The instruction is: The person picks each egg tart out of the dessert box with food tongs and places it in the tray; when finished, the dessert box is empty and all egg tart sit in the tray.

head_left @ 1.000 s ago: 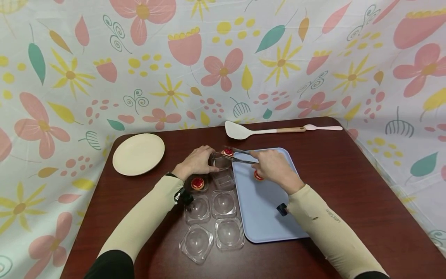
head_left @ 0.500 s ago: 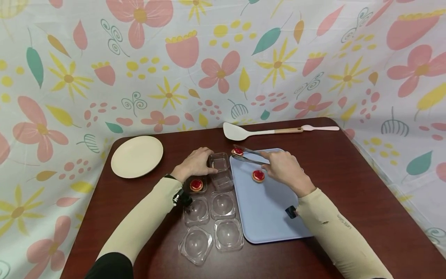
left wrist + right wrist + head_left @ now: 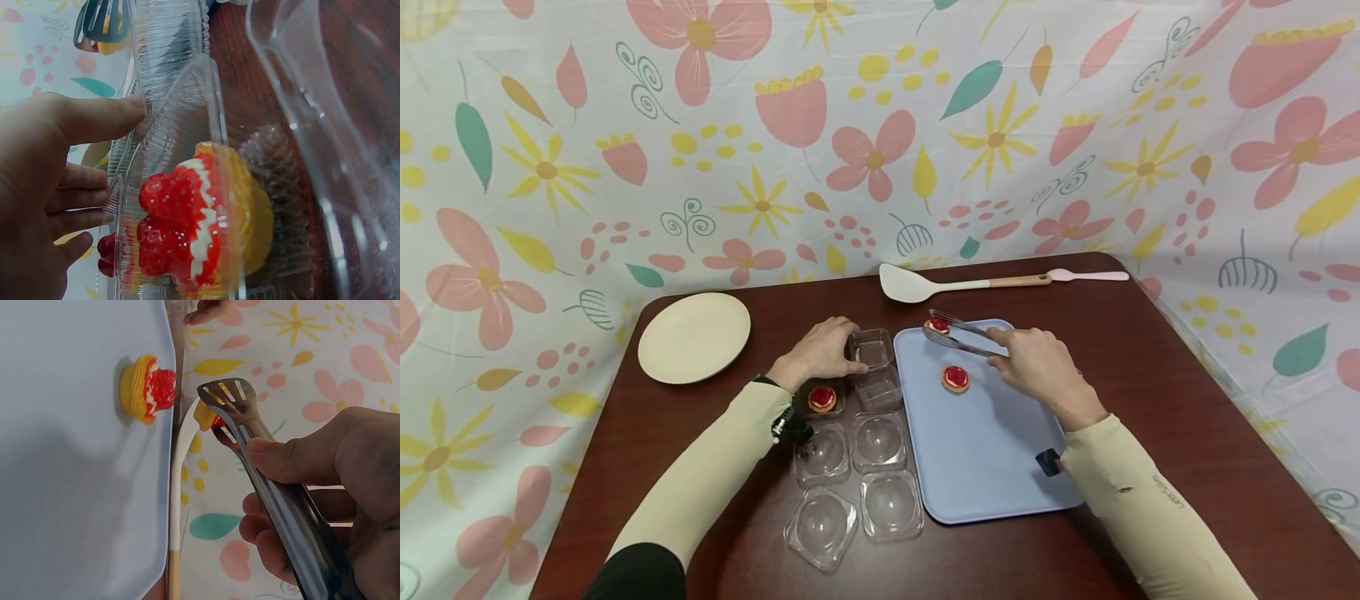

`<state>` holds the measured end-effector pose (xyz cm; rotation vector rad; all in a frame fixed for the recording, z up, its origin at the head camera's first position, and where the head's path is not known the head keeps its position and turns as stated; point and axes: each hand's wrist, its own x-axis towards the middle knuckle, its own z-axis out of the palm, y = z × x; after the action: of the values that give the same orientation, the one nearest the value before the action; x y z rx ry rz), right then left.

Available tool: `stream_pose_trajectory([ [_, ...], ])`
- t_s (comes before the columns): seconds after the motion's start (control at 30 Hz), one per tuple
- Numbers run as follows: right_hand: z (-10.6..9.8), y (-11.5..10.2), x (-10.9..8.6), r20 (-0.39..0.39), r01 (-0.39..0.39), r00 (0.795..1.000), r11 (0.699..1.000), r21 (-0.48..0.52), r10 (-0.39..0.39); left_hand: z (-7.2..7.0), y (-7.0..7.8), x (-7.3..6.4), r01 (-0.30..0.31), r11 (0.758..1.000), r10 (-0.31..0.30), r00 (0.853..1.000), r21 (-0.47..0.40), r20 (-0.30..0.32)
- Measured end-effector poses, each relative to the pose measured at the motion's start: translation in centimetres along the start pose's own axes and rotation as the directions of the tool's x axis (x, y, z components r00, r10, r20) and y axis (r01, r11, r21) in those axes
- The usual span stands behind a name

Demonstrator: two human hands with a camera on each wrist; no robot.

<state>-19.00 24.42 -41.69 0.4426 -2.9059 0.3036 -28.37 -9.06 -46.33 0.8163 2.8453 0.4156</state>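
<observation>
With right hand [image 3: 1039, 368], grips tongs [image 3: 297, 528] slanting ten-to-four o'clock, holding tart [image 3: 938, 324] between tips at ten o'clock from that hand; with left hand [image 3: 822, 350], touches clear container [image 3: 876, 350], straight-fingered, between eight and nine o'clock from tart.

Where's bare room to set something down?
Free: the tray below the nearer tart; the table right of the tray, past the right sleeve; also between plate and left sleeve. Crowded: left of the tray, where clear boxes and the left hand sit.
</observation>
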Motion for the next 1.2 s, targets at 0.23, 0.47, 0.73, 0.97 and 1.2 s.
stream_pose_trajectory([
  [0.23, 0.2, 1.1, -0.9, 0.026, -0.049, 0.998, 0.999, -0.001, 0.049, 0.1, 0.0, 0.0, -0.002, 1.000, 0.002, 1.000, -0.005, 0.001],
  [0.47, 0.4, 1.8, -1.8, 0.035, -0.070, 0.997, 0.997, -0.011, 0.071, 0.2, -0.1, 0.1, 0.000, 1.000, 0.000, 1.000, -0.013, 0.001],
  [0.73, 0.7, 2.1, -2.3, 0.063, -0.097, 0.993, 0.995, -0.006, 0.098, 0.1, -0.2, 0.1, 0.003, 1.000, -0.003, 1.000, -0.009, 0.002],
  [0.97, 1.2, 2.4, -2.7, 0.066, -0.115, 0.991, 0.993, -0.009, 0.116, -0.1, -0.2, 0.1, -0.002, 1.000, 0.002, 1.000, -0.007, 0.001],
  [1.2, 1.5, 2.4, -2.7, 0.064, -0.111, 0.992, 0.993, -0.028, 0.113, 0.0, -0.2, 0.1, 0.009, 1.000, -0.009, 1.000, -0.013, 0.006],
])
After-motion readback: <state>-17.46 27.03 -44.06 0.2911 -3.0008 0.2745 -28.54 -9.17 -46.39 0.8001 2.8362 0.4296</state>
